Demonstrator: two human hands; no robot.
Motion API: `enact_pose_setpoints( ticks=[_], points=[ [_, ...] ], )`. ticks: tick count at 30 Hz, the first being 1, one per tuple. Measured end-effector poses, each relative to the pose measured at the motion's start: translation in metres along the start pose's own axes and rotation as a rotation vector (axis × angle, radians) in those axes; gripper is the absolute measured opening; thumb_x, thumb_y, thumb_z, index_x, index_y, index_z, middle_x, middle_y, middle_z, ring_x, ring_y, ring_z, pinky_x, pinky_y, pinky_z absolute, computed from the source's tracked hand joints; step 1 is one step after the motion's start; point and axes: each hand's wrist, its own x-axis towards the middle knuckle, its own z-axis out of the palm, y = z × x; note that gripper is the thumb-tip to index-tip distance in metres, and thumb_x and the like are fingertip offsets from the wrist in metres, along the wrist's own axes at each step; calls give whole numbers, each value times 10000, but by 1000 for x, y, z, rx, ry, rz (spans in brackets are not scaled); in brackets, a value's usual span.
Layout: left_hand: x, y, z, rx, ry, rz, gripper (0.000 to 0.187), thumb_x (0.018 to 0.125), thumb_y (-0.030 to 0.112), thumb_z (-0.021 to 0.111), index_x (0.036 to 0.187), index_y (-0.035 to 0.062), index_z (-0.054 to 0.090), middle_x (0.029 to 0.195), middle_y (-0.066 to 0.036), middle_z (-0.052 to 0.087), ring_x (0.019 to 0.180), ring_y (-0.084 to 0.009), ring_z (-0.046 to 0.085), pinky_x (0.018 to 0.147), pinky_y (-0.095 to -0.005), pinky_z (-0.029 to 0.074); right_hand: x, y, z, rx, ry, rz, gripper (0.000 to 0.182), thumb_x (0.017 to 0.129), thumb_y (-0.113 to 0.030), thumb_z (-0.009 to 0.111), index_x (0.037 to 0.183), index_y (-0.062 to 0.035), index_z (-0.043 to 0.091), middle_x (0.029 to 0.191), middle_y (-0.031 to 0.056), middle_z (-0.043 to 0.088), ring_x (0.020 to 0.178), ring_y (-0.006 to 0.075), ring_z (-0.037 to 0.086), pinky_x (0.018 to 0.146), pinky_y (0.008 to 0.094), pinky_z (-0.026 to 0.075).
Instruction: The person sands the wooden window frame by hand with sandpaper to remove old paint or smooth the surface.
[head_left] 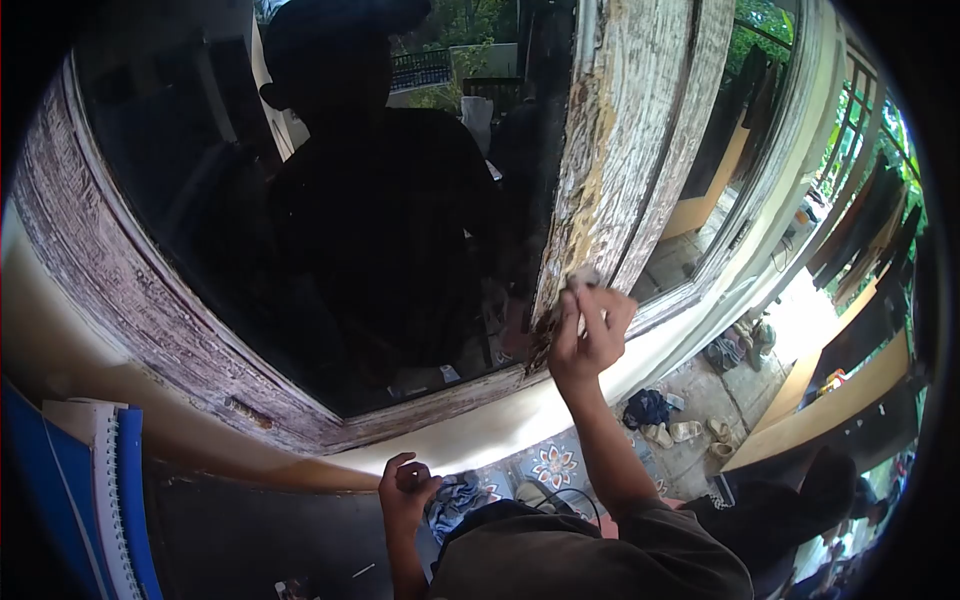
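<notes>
My right hand (592,335) is up against the worn wooden window frame (630,130), its fingers pinched round a small greyish piece (583,277) that is too blurred to name. Paint on this post is peeling, with yellowish-brown patches beside the dark glass (400,250). Lower down, my left hand (405,490) hangs in front of my body below the sill, fingers curled with a gap at the thumb, and nothing shows in it.
A blue spiral-bound book (120,500) stands at the lower left, beside a dark surface (260,530). Crumpled cloth (457,503) lies on the patterned tiles (553,465). Shoes (685,431) and a dark cloth bundle (647,408) are on the floor at right, near wooden boards (830,400).
</notes>
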Motion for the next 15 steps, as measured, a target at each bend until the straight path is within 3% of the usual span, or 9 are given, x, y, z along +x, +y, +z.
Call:
enact_pose_setpoints(
  ticks=[4,7,11,15],
  points=[
    [-7,-15,-11,-60,-47,-85,426,707,-111,760,1046,8,531,796,-74,622,679,-150,627,602,-292,542,53,-7,16,33,95,0,248,772,50,721,1013,-4,700,862,103,650,830,263,565,781,348,454],
    [-9,-39,-24,-132,50,-23,380,704,-130,747,996,1,541,771,-73,622,636,-166,620,599,-309,542,22,-4,9,92,38,40,221,773,60,709,987,8,697,859,111,661,810,262,581,762,353,459],
    [-16,-44,-33,-290,257,44,359,738,-123,699,1052,-8,567,831,-80,635,729,-168,631,633,-303,529,41,-6,13,79,39,-86,236,777,75,694,1003,7,697,858,101,673,793,249,583,754,339,456],
    [-14,-39,-33,-359,243,27,384,753,-104,686,1104,2,574,869,-65,639,744,-130,613,593,-228,482,66,-15,17,99,59,-54,228,789,69,691,1008,4,697,850,91,672,789,233,581,747,327,443]
  ],
)
